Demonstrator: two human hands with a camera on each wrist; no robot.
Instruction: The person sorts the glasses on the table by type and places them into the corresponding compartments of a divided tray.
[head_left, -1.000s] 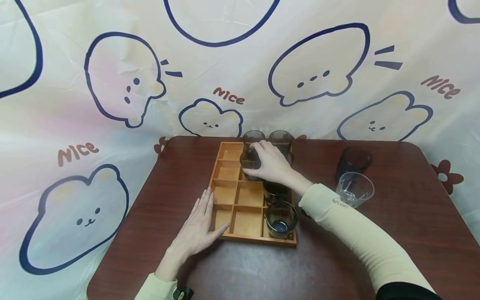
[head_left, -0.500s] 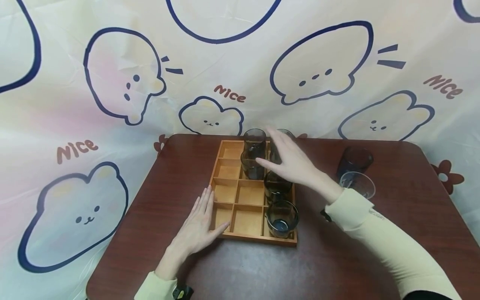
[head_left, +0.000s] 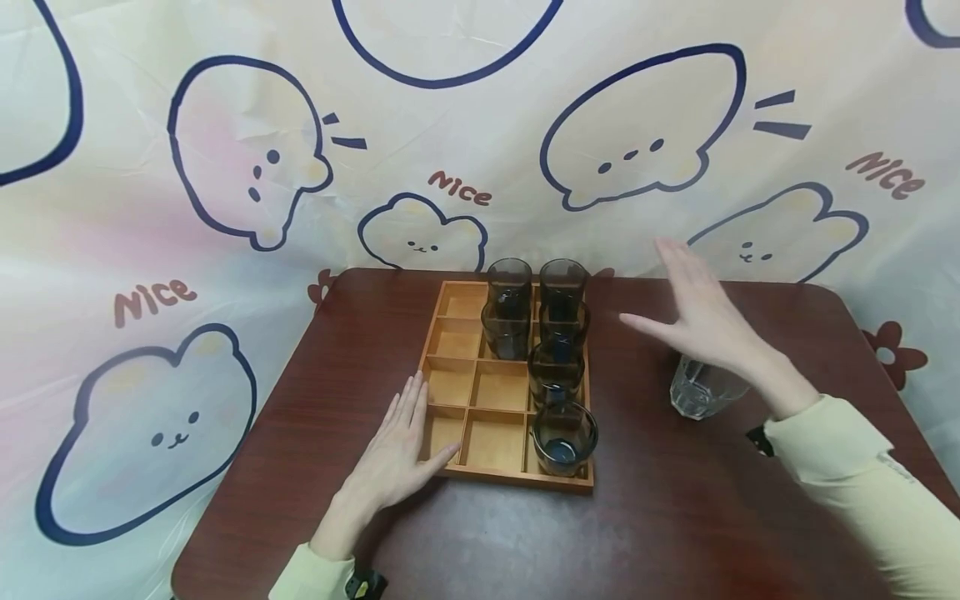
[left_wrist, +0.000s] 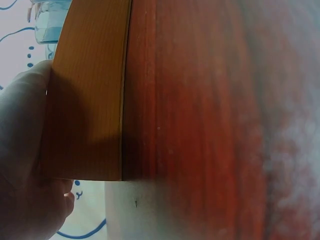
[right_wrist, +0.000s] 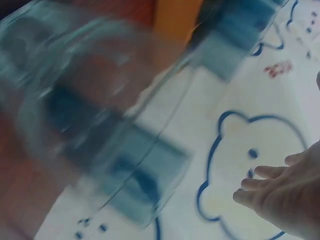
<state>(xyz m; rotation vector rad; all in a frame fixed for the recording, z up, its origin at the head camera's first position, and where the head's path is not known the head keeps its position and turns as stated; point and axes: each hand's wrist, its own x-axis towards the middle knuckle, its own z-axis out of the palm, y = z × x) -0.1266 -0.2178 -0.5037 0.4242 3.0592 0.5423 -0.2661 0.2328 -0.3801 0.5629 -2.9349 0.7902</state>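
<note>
My left hand (head_left: pixel 392 457) lies straight-fingered along the left side of a wooden compartment tray (head_left: pixel 495 442), its thumb at the front edge. The left wrist view shows the hand against the tray's wooden wall (left_wrist: pixel 90 100). Over on the right, my right hand (head_left: pixel 708 321) is in the air with fingers extended and thumb spread, holding nothing. Below it stands a clear glass tumbler (head_left: pixel 697 393), partly covered by the hand. A dark tumbler (right_wrist: pixel 150 170), hidden by that hand in the head view, shows blurred in the right wrist view beyond the clear one.
Several smoky tumblers stand in the tray: a front one (head_left: pixel 564 437), others behind it along the right column, and two in the middle column, such as this tumbler (head_left: pixel 506 333). The brown table (head_left: pixel 300 450) reaches back to a printed cloth backdrop (head_left: pixel 420 125).
My right hand has let go of a smoky tumbler in the tray's middle column and swung right, over the loose tumblers. My left hand stays at the tray's side.
</note>
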